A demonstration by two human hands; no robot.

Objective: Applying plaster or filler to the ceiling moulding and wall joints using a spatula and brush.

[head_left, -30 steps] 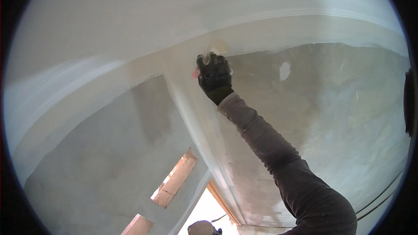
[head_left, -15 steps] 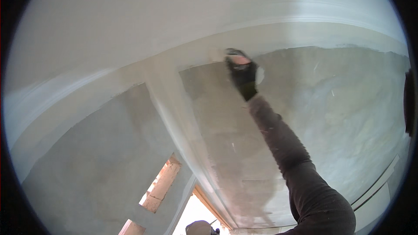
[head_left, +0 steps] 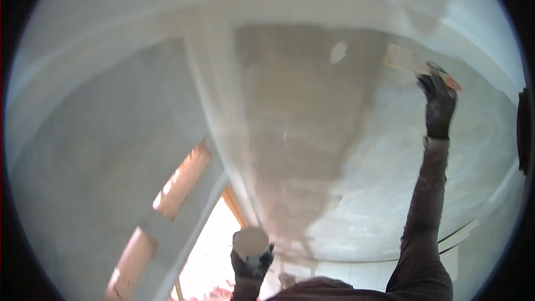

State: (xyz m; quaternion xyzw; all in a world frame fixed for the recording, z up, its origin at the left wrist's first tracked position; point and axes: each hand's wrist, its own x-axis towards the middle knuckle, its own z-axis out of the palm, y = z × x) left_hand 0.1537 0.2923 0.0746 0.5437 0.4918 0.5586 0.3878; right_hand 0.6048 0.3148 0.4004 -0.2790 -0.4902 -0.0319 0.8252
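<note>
My right hand (head_left: pixel 440 97), in a black glove, is raised high and closed around a flat hand tool (head_left: pixel 407 59) with a pale rectangular end and a red-tipped handle. Blur keeps me from telling whether it is a brush or a spatula. Its pale end lies over the upper part of the grey plastered wall (head_left: pixel 312 111), below the pale band along the top. Lower down, my left hand (head_left: pixel 252 267), also black-gloved, grips a small round tub (head_left: pixel 251 242) with a pale beige top or filling.
A pale vertical strip (head_left: pixel 214 89) marks the corner between two walls. The left wall has two oblong openings showing reddish masonry (head_left: pixel 183 181). Below the corner is a bright doorway (head_left: pixel 203 251) with an orange-brown frame. A dark object (head_left: pixel 524 131) stands at the right edge.
My right hand has swept right across the wall, bringing the pale tool into sight. My left hand and the tub now show higher up, and the view has shifted.
</note>
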